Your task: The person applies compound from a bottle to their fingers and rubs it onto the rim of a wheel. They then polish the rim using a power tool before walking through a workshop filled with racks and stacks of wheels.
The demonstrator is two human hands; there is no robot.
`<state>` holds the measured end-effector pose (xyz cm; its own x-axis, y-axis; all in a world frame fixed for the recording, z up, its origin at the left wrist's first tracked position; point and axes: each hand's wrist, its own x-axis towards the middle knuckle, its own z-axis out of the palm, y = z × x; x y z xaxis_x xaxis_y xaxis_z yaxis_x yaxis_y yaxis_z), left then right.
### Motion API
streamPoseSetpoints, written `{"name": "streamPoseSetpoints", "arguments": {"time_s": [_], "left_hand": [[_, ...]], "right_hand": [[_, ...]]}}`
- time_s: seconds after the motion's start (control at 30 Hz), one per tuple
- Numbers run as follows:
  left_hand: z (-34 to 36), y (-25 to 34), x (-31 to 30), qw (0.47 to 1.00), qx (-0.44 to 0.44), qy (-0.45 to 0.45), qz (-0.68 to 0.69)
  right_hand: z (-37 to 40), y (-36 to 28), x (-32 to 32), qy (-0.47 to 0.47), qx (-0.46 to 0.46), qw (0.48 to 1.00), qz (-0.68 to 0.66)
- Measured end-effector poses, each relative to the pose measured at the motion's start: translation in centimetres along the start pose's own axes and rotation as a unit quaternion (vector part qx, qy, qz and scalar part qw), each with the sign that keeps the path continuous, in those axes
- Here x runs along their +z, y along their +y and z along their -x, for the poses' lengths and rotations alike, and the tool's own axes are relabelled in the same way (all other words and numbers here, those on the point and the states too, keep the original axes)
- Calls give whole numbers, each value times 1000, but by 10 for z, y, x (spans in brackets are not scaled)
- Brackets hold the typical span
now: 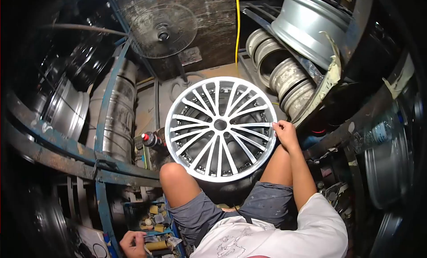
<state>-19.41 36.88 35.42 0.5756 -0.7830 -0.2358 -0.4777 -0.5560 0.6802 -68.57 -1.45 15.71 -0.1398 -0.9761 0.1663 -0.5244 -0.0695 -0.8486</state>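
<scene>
A multi-spoke alloy wheel (219, 132) lies face up in front of my knees, its spokes and rim bright silver-white and the gaps between them dark. My right hand (284, 134) is at the wheel's right edge, thumb and fingertips closed on the rim beside the end of a spoke. Low at the left, my left hand (133, 245) is away from the wheel with its fingers curled. Whether anything is inside those fingers is hidden. Just beside it stands a blue basket (155, 233) of small yellowish pieces and a brown roll (156, 246).
A bottle with a red cap (152, 139) stands left of the wheel. A fan (163, 31) is behind it. Blue metal racks (104, 111) hold more wheels at left, and further wheels (311, 26) are stacked at right. A yellow cable (238, 31) hangs at the back.
</scene>
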Motion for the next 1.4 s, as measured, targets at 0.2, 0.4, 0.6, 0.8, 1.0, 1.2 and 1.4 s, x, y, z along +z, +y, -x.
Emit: {"name": "streamPoseSetpoints", "arguments": {"time_s": [0.2, 0.4, 0.6, 0.8, 1.0, 1.2, 1.4], "left_hand": [[-16, 19, 66, 972, 135, -123, -148], [-35, -54, 115, 946, 51, -245, -204], [-31, -29, 122, 952, 32, -223, -209], [-51, -22, 140, 947, 64, -165, -267], [-76, -20, 144, 938, 71, -190, -282], [-54, -51, 143, 959, 70, -134, -240], [-18, -69, 159, 987, 27, -48, -153]], "right_hand": [[-2, 28, 2, -25, 111, 967, -229], [10, 7, -1, -63, 72, 973, -209], [12, -4, 8, -75, 48, 980, -178], [0, 9, 17, -13, 13, 976, -218], [73, -138, 30, -44, -443, 892, -74], [111, -152, 99, -215, -487, 842, -95], [116, -151, 111, -229, -493, 834, -97]]}}
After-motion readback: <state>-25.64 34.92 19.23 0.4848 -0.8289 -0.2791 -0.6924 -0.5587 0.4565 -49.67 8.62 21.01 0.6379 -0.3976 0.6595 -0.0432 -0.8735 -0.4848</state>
